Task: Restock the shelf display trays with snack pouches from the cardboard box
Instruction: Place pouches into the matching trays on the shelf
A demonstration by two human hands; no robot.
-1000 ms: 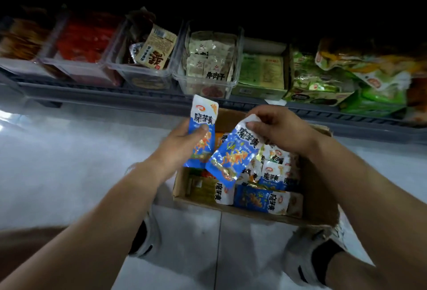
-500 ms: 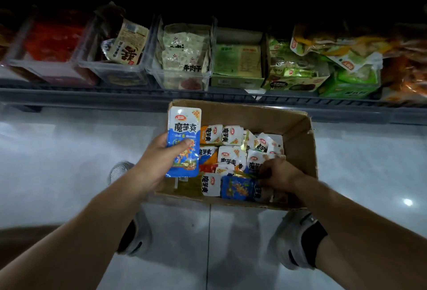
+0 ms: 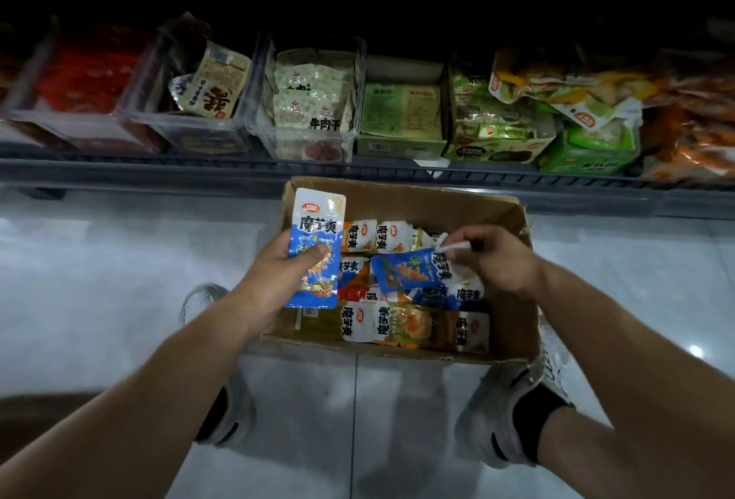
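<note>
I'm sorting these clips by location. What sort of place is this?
Probably a shop aisle: a low shelf lined with clear display trays of packaged snacks, and a cardboard box of snack pouches open on the tiled floor.

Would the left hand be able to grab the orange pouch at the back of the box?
Probably not: the left hand is full, gripping a blue pouch, though the orange pouch lies uncovered.

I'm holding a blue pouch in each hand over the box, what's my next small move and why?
Probably stack the tilted blue pouch, pinched by your right hand, onto the matching upright blue pouch your left hand holds, gathering one bundle to shelve.
</note>
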